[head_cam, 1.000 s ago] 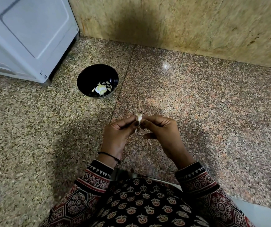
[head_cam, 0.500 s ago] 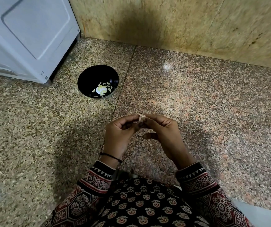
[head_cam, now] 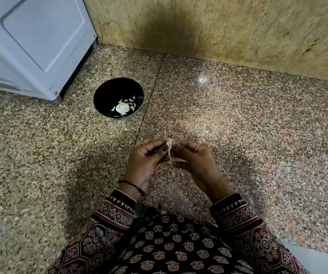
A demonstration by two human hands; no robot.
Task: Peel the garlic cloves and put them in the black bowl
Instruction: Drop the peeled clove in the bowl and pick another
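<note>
Papery-skinned garlic clove [head_cam: 169, 144] sits pinched 12-to-6 between left hand [head_cam: 145, 163] and right hand [head_cam: 194, 163], black bowl [head_cam: 109, 93] off around 10 o'clock, so left's nearer I reckon.

A small pale garlic clove [head_cam: 169, 143] is pinched between the left hand [head_cam: 143, 163] and right hand [head_cam: 196, 163], its thin skin [head_cam: 170, 155] hanging down, maybe half off. The black bowl [head_cam: 101, 91] stands upright, holding pale garlic pieces [head_cam: 122, 107].

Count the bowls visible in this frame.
1. The black bowl sits on the floor by the white appliance, ahead of the left hand and right hand pinching a garlic clove. No other shows.
</note>
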